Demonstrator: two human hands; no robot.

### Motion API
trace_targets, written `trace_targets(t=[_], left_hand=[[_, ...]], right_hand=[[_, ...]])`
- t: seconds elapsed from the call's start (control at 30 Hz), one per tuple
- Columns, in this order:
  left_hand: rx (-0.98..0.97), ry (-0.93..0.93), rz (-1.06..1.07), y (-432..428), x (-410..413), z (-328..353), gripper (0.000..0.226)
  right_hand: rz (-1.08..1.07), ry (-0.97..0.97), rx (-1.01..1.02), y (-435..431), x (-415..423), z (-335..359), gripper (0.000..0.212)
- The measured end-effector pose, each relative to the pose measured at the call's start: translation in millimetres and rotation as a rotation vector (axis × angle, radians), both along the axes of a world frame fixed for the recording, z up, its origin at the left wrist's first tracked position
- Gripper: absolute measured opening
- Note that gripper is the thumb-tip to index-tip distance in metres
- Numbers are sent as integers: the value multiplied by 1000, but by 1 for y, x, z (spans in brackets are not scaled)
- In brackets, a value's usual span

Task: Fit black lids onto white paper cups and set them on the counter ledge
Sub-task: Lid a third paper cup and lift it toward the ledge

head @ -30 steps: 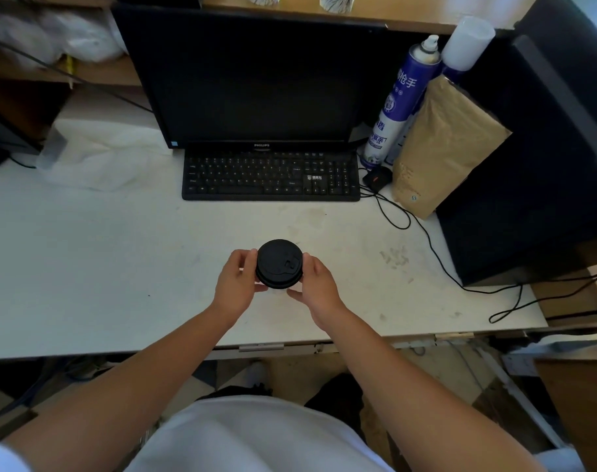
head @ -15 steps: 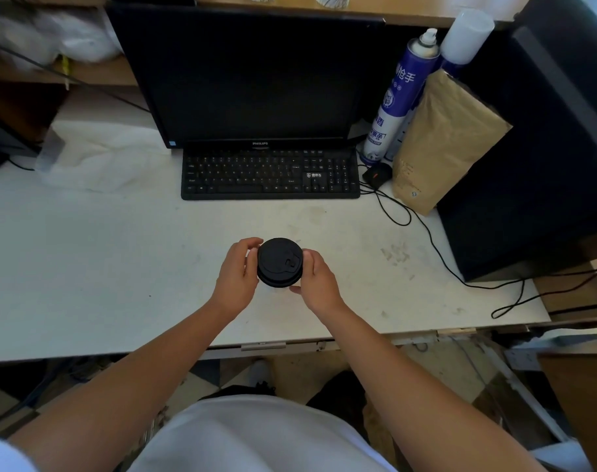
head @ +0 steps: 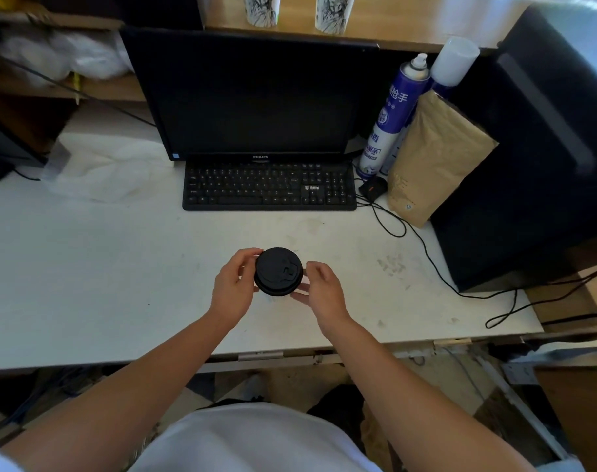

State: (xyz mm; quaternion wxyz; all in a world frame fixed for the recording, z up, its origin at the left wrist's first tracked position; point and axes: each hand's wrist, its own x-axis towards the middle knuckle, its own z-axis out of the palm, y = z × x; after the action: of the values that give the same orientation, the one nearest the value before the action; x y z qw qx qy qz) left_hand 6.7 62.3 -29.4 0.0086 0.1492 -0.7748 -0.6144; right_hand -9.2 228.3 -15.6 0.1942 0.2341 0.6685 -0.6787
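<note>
Round black plastic lid (head: 278, 271) sits on a white paper cup (head: 303, 287), held just above the white table (head: 85, 267), between both hands. Left hand (head: 231, 290) curls on the lid's left rim, fingertips (head: 252, 252) touching its top edge; right hand (head: 320, 291) grips the cup's right side under the lid. Two printed white paper cups (head: 334, 11) stand on the wooden ledge (head: 409, 25) behind the black monitor (head: 252, 97).

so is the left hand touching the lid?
Touching. The head view shows the left hand with its fingers curled onto the rim of the lid, no gap visible there.
</note>
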Motion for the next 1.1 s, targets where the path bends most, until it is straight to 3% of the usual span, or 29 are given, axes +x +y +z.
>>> trace_targets(t=[0.17, 0.5, 0.73, 0.93, 1.1], left_hand=[[22, -116, 109, 2, -2, 5, 10], [124, -222, 183, 6, -2, 9, 36], [161, -262, 189, 9, 6, 8, 49], [114, -249, 173, 3, 7, 4, 48], [5, -214, 79, -4, 7, 1, 47]], right_hand=[[-86, 13, -127, -2, 4, 2, 18], [27, 113, -43, -9, 9, -1, 30], [21, 77, -35, -15, 14, -8, 30], [96, 57, 66, -23, 9, -10, 29], [203, 153, 242, -22, 5, -9, 39]])
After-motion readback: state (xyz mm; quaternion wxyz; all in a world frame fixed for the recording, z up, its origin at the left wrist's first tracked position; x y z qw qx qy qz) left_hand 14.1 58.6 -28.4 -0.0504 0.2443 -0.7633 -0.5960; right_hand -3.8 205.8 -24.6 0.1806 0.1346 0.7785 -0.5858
